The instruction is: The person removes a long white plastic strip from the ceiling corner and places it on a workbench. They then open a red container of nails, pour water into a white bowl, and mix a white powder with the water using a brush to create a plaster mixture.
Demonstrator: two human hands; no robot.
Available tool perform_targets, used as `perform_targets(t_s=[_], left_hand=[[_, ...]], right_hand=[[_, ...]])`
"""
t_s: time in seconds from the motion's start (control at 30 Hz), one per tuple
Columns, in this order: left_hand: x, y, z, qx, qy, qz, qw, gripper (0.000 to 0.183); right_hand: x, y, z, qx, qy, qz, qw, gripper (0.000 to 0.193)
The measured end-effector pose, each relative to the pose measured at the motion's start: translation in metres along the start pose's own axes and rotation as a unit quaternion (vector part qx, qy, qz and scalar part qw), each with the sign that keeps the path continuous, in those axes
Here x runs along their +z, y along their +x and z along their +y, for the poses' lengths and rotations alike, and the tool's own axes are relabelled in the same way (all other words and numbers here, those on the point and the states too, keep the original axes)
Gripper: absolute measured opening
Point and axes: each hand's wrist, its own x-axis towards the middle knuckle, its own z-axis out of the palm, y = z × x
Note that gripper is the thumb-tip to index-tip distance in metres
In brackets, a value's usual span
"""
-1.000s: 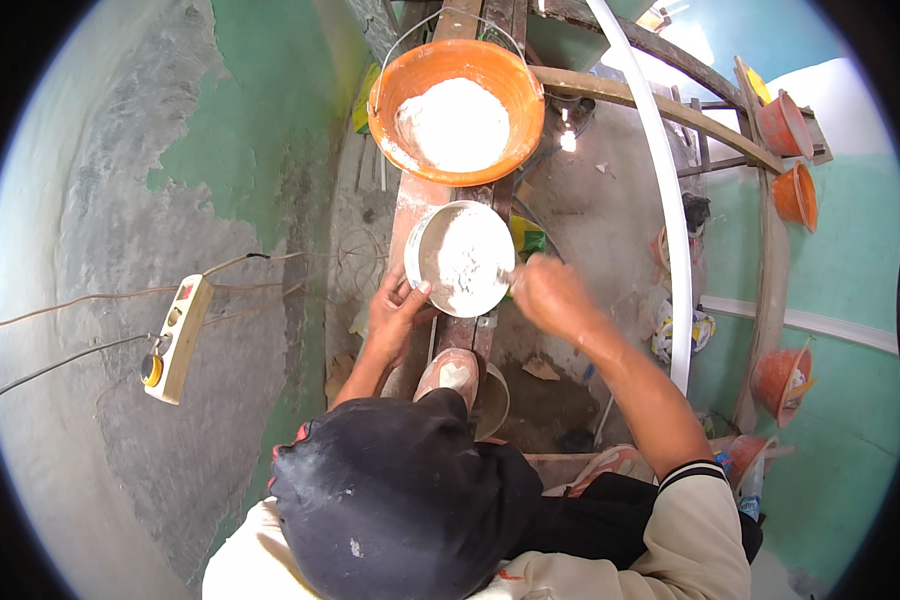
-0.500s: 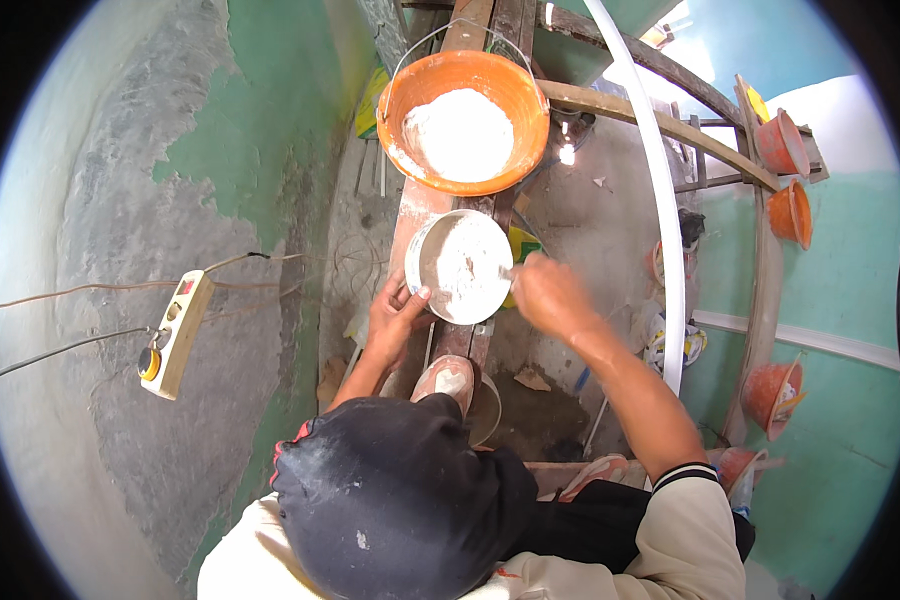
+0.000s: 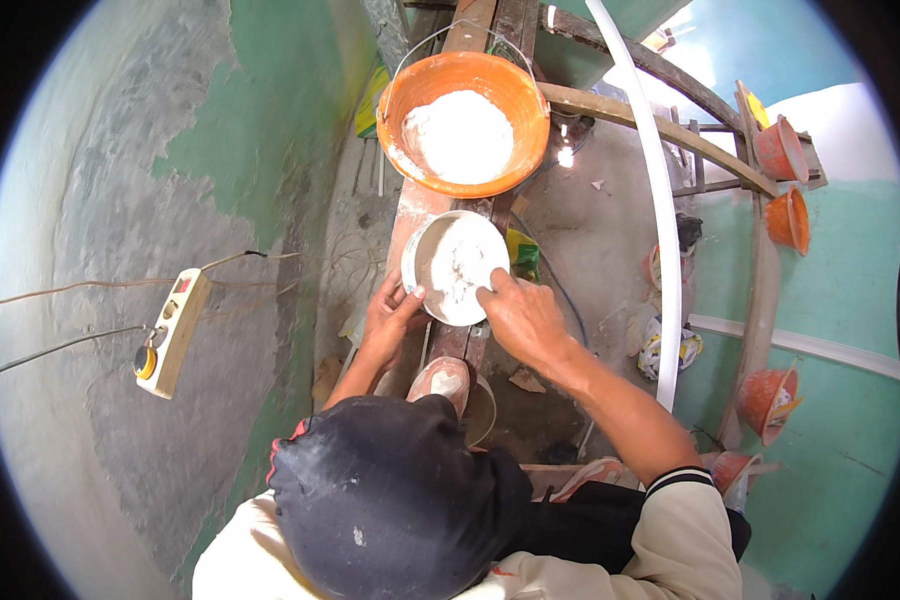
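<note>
A round white tub (image 3: 417,262) with white powder and lumpy paste (image 3: 462,262) inside stands on a wooden plank. My left hand (image 3: 395,312) grips its near left side, thumb over the rim and fingers around the outer wall. At the right rim is my right hand (image 3: 515,310), its fingers curled closed and reaching over the paste. Whatever those fingers hold is hidden. Just beyond the tub, an orange bucket (image 3: 398,150) with a wire handle holds a heap of white powder (image 3: 462,130).
The wooden plank (image 3: 417,207) runs away from me under both containers. A white strip (image 3: 660,200) rises along the right, near wooden beams (image 3: 670,127). A power strip (image 3: 173,332) with cables hangs by the left wall. Several orange buckets (image 3: 788,220) stand at the far right.
My right hand has moved left and slightly down, from beside the tub to over its right rim. The paste looks more stirred. My left hand stays on the tub.
</note>
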Motion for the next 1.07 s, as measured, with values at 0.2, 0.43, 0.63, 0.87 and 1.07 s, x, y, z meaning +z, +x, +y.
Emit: perform_targets(t_s=[0.2,0.43,0.63,0.87,1.07], left_hand=[[-0.001,0.002,0.002,-0.002,0.004,0.005,1.000,0.071],[0.003,-0.002,-0.002,-0.003,-0.004,0.008,1.000,0.074],[0.000,-0.003,0.000,-0.012,0.000,0.004,1.000,0.075],[-0.003,0.001,-0.002,-0.014,-0.016,-0.006,1.000,0.073],[-0.003,-0.001,-0.003,-0.020,-0.014,-0.006,1.000,0.079]], right_hand=[[-0.007,0.010,0.001,-0.019,-0.009,0.042,0.999,0.015],[-0.009,0.020,0.015,-0.016,-0.010,0.067,0.998,0.014],[-0.024,0.037,0.037,0.012,-0.012,0.088,0.996,0.012],[-0.022,0.000,0.015,0.070,0.089,-0.016,0.993,0.017],[-0.014,0.003,0.033,0.111,0.055,-0.049,0.991,0.020]])
